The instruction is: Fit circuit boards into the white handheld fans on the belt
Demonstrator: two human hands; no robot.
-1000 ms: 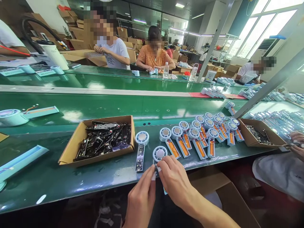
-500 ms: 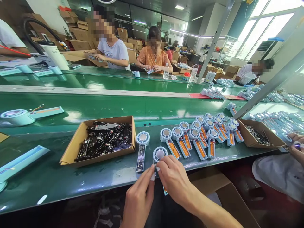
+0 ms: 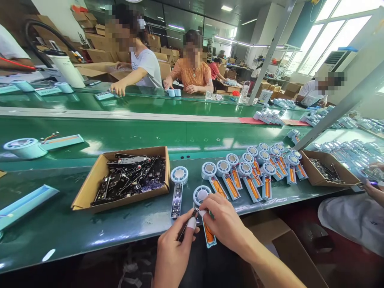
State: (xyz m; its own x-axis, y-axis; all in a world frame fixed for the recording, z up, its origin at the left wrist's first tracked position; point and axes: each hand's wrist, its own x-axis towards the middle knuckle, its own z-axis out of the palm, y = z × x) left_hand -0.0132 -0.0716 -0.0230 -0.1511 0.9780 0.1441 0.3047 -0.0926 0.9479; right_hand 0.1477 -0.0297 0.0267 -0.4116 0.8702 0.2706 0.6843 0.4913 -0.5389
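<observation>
My left hand (image 3: 175,244) pinches a narrow black circuit board (image 3: 185,227) between thumb and fingers, tilted over the bench edge. My right hand (image 3: 223,222) is closed at the board's upper end, its fingertips pressed together. What they grip there is too small to make out. White covers sit on a fingertip of each hand. Beneath the hands lies a light-blue handheld fan body (image 3: 202,195), its round head on the bench and its open handle, with an orange strip (image 3: 209,236) inside, over the edge. Another fan body (image 3: 179,175) with a board laid in its handle lies to the left.
A cardboard tray of black circuit boards (image 3: 90,192) stands left; another tray (image 3: 345,181) stands far right. Several fan bodies with orange strips (image 3: 246,168) lie in rows at right. A slanted metal post (image 3: 324,120) rises there. Co-workers sit across the green belt (image 3: 135,136) and at right.
My hands have drawn slightly apart and the board now shows in my left hand. The fan handle is more visible. Across the belt, a co-worker's hand has set a fan on the table.
</observation>
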